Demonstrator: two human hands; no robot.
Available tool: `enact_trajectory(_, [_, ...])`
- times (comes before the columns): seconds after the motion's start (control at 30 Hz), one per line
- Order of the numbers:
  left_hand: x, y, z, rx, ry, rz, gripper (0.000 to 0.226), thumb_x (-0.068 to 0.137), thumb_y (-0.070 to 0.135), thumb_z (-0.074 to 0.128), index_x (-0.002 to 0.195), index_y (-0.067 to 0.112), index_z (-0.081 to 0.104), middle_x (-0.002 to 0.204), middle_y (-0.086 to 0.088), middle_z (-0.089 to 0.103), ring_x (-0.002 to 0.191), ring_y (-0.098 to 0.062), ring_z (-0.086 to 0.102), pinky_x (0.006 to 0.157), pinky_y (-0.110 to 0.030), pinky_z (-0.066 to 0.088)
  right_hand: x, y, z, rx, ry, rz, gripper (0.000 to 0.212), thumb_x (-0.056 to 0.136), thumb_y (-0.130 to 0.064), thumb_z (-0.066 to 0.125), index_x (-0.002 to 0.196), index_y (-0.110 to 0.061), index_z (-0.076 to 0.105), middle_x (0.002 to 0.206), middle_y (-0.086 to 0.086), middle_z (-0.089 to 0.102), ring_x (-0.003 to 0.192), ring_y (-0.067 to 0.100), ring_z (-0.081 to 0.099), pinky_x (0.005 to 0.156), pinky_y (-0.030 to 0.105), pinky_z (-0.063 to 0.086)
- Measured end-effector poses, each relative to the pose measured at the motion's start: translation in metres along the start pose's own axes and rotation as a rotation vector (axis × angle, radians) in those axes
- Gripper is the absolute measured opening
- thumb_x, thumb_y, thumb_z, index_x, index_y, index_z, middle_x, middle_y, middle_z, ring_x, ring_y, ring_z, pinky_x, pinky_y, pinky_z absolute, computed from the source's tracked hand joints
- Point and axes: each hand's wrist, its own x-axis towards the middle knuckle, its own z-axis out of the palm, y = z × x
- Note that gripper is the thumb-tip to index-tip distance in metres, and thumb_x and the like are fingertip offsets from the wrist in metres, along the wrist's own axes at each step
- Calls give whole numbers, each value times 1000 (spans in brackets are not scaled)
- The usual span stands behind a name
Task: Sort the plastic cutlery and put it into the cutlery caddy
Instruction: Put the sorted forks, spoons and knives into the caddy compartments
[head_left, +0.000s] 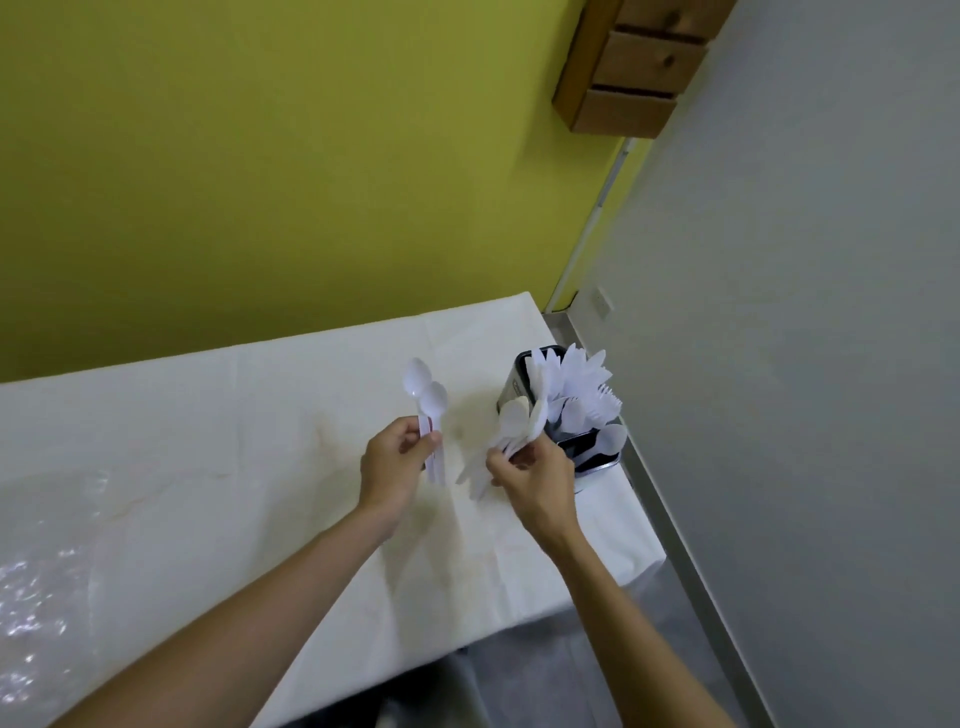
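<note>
The left hand (397, 460) is closed around the handles of two white spoons (426, 395). The thumb and the curled fingers pinch them near the middle, so the bowls stand up toward 12 o'clock and the handle ends point down toward 6 o'clock. The right hand (530, 475) is just beside it, at its 3 o'clock, with the fingers curled around a bunch of white cutlery (511, 423). One spoon bowl is clear at the top of the bunch; the other pieces overlap and I cannot tell their kind.

The cutlery caddy (511, 387) stands on the table (208, 441) near the table's right edge, at about 1 o'clock from the right hand, and the top of the bunch is in front of its left wall. It already holds much white cutlery (forks (608, 400) show at its right side, and a single spoon (610, 439) leans in the nearest compartment).

The table has a white cloth with faint stains. A clear plastic sheet (36, 587) lies at 8 o'clock in the view, and wooden drawers (639, 67) hang on the wall at 1 o'clock.
</note>
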Motion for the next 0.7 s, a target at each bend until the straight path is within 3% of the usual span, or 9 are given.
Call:
enact_trajectory(0.17, [-17, 35, 41, -205, -95, 89, 5, 87, 19, 67, 84, 23, 68, 75, 1, 67, 79, -19, 64, 89, -49, 55, -3, -2, -66, 238, 296, 38, 11, 80, -6, 69, 69, -7, 66, 59, 1, 68, 54, 7, 62, 55, 20, 49])
enact_trajectory(0.33, [-32, 55, 91, -340, -202, 62, 7, 90, 11, 64, 85, 16, 63, 83, -4, 62, 85, -18, 62, 94, -45, 54, 14, 27, -99, 300, 424, 175, 5, 77, -13, 68, 73, -10, 70, 65, 0, 73, 67, 17, 69, 78, 45, 59])
enact_trajectory(0.43, [-37, 52, 114, -347, -195, 33, 7, 90, 13, 65, 84, 17, 63, 87, -5, 64, 90, -19, 65, 94, -44, 55, 16, 33, -96, 274, 441, 189, 11, 78, -12, 66, 68, -11, 69, 63, -1, 72, 67, 18, 70, 78, 44, 59])
enact_trajectory(0.53, [-39, 46, 128, -243, -169, 59, 6, 88, 16, 67, 84, 20, 64, 88, -2, 69, 92, -21, 67, 91, -38, 54, 16, 34, -94, 159, 440, 152, 16, 78, -12, 66, 62, -8, 68, 60, 0, 70, 60, 15, 64, 65, 31, 51])
enact_trajectory(0.63, [-40, 44, 135, 26, -145, 192, 10, 85, 13, 67, 82, 7, 60, 80, -5, 69, 75, -20, 61, 67, -14, 45, 20, 39, -98, 30, 371, 90, 17, 77, -18, 69, 65, -7, 66, 62, 0, 69, 57, 13, 59, 57, 27, 45])
enact_trajectory(0.7, [-39, 42, 136, 169, -140, 281, 15, 85, 13, 68, 79, 3, 59, 76, -7, 69, 72, -23, 60, 61, -19, 44, 23, 42, -101, -45, 293, 46, 18, 79, -22, 69, 67, -9, 64, 63, 0, 68, 60, 14, 61, 56, 29, 46])
